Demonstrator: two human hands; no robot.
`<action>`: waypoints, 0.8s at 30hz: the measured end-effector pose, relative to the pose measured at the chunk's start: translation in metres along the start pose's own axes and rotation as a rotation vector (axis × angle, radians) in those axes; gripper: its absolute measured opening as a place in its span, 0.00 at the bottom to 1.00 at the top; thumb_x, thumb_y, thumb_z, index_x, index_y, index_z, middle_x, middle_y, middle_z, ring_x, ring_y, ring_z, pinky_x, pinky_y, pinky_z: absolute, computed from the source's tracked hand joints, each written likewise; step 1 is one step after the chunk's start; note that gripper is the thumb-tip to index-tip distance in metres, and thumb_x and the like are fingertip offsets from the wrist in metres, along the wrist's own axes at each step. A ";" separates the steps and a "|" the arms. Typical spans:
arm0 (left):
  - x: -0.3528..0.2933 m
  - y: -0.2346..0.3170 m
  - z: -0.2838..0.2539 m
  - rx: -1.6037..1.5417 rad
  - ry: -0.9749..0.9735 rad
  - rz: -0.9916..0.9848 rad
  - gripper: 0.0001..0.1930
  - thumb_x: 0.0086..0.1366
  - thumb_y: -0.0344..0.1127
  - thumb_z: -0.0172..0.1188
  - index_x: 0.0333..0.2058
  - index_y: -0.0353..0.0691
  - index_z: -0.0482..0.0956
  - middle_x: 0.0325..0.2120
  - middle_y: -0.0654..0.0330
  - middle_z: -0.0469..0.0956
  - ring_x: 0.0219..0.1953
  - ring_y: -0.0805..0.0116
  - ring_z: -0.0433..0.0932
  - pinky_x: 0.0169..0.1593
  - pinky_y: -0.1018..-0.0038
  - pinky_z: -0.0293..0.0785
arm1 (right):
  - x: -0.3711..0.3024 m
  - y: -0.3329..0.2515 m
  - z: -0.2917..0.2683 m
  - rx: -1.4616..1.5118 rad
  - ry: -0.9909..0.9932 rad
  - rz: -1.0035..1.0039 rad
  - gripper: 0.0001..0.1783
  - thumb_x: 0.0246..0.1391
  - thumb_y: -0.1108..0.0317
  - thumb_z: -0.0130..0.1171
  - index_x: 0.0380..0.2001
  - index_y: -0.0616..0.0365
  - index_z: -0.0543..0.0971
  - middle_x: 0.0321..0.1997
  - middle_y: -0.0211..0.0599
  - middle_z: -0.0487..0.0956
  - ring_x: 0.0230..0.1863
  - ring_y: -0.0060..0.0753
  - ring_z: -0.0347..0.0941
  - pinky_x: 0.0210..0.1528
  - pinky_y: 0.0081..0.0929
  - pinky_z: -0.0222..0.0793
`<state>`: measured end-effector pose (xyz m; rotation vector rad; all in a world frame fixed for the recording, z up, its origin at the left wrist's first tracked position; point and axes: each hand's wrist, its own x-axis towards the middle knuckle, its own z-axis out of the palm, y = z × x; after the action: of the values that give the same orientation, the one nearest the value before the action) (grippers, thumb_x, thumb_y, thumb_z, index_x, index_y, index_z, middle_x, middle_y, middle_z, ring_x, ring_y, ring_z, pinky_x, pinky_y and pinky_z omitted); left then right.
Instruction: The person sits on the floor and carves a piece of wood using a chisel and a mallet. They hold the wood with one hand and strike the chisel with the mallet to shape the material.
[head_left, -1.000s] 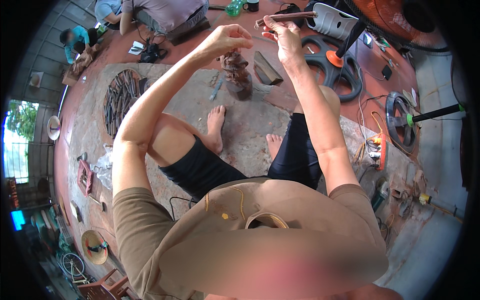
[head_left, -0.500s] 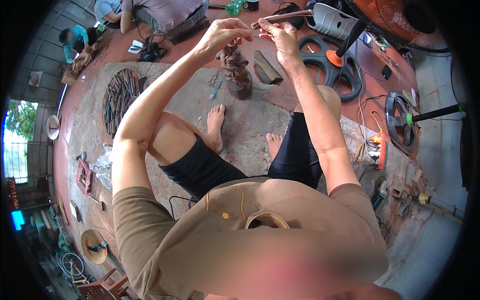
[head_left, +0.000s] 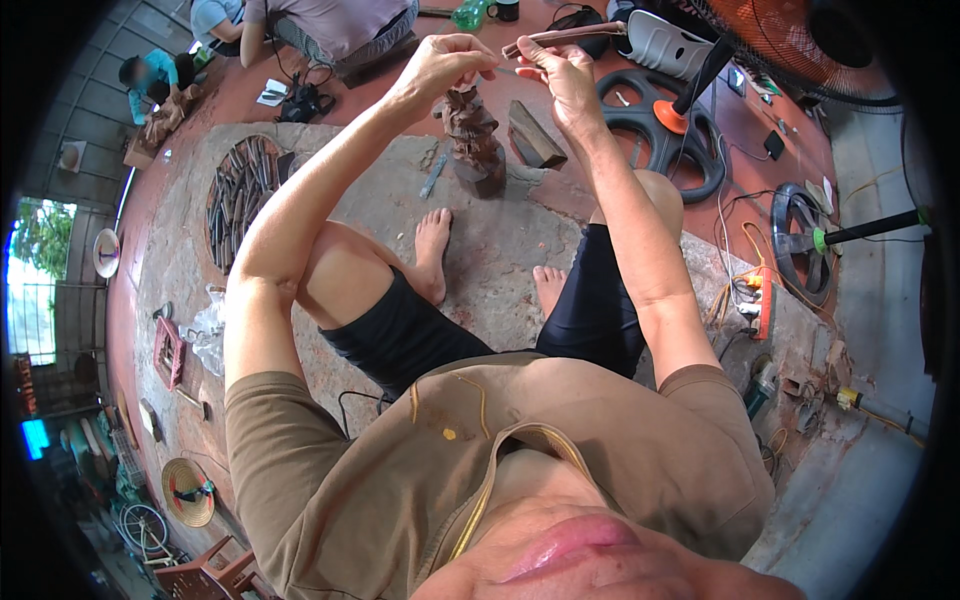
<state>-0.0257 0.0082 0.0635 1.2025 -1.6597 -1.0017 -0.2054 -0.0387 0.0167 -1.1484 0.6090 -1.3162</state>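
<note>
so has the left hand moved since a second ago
Yes, slightly: the left hand has shifted toward the top of the picture, judged against the wood block on the floor, and more of the carving's top now shows.

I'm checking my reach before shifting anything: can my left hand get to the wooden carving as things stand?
Probably yes: your left hand appears close to the top of the wooden carving, with nothing visible between. Your right hand, holding a brown stick, seems clear, off to the right.
</note>
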 end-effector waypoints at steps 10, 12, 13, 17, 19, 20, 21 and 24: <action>0.005 -0.007 0.000 0.133 0.097 -0.012 0.09 0.55 0.37 0.55 0.25 0.38 0.79 0.20 0.67 0.74 0.22 0.82 0.65 0.27 0.82 0.58 | -0.010 -0.002 0.014 0.087 -0.080 -0.019 0.07 0.52 0.71 0.62 0.30 0.64 0.78 0.30 0.37 0.80 0.32 0.27 0.77 0.38 0.24 0.76; 0.006 -0.006 0.002 0.153 0.115 -0.026 0.09 0.55 0.36 0.55 0.25 0.36 0.79 0.20 0.66 0.74 0.23 0.81 0.67 0.28 0.81 0.61 | -0.010 -0.002 0.013 0.074 -0.084 -0.016 0.06 0.52 0.71 0.62 0.31 0.64 0.78 0.30 0.37 0.80 0.32 0.27 0.77 0.39 0.24 0.76; 0.007 -0.007 0.002 0.188 0.135 0.020 0.09 0.54 0.35 0.55 0.25 0.35 0.79 0.20 0.66 0.74 0.24 0.80 0.68 0.29 0.80 0.63 | -0.010 -0.002 0.012 0.068 -0.085 -0.015 0.06 0.52 0.71 0.62 0.31 0.64 0.78 0.30 0.38 0.80 0.32 0.27 0.77 0.39 0.24 0.76; 0.015 -0.037 -0.046 0.428 0.241 0.217 0.06 0.53 0.29 0.59 0.28 0.30 0.78 0.20 0.57 0.74 0.24 0.72 0.74 0.31 0.76 0.70 | -0.015 -0.012 0.021 0.135 -0.172 -0.023 0.06 0.52 0.71 0.62 0.31 0.63 0.78 0.29 0.38 0.80 0.31 0.28 0.77 0.38 0.25 0.75; 0.008 -0.048 -0.068 0.708 0.159 0.548 0.06 0.52 0.27 0.64 0.29 0.31 0.78 0.20 0.52 0.74 0.22 0.65 0.74 0.27 0.75 0.71 | -0.016 -0.015 0.020 0.173 -0.111 0.010 0.07 0.52 0.70 0.63 0.31 0.62 0.78 0.29 0.37 0.80 0.31 0.28 0.77 0.38 0.25 0.75; 0.008 -0.050 -0.067 0.554 0.151 0.111 0.05 0.53 0.28 0.62 0.28 0.33 0.79 0.19 0.58 0.75 0.21 0.71 0.73 0.26 0.76 0.69 | -0.016 -0.014 0.015 0.184 -0.066 0.034 0.07 0.51 0.70 0.63 0.30 0.62 0.77 0.29 0.37 0.80 0.31 0.28 0.77 0.37 0.26 0.75; 0.007 -0.046 -0.066 0.429 0.030 -0.070 0.05 0.55 0.30 0.61 0.27 0.34 0.80 0.19 0.60 0.77 0.21 0.74 0.73 0.25 0.78 0.68 | -0.013 -0.014 0.008 0.191 -0.022 0.055 0.08 0.51 0.69 0.64 0.30 0.62 0.77 0.29 0.37 0.80 0.31 0.28 0.77 0.37 0.26 0.75; -0.007 -0.032 -0.051 0.473 -0.352 -0.238 0.10 0.58 0.37 0.57 0.27 0.36 0.82 0.21 0.65 0.80 0.20 0.81 0.71 0.23 0.82 0.64 | -0.006 -0.011 -0.002 0.195 0.047 0.076 0.10 0.51 0.65 0.65 0.30 0.60 0.76 0.30 0.36 0.80 0.31 0.26 0.77 0.37 0.28 0.75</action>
<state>0.0329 0.0010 0.0495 1.6344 -2.1490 -1.0409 -0.2134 -0.0323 0.0247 -0.9296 0.5406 -1.3100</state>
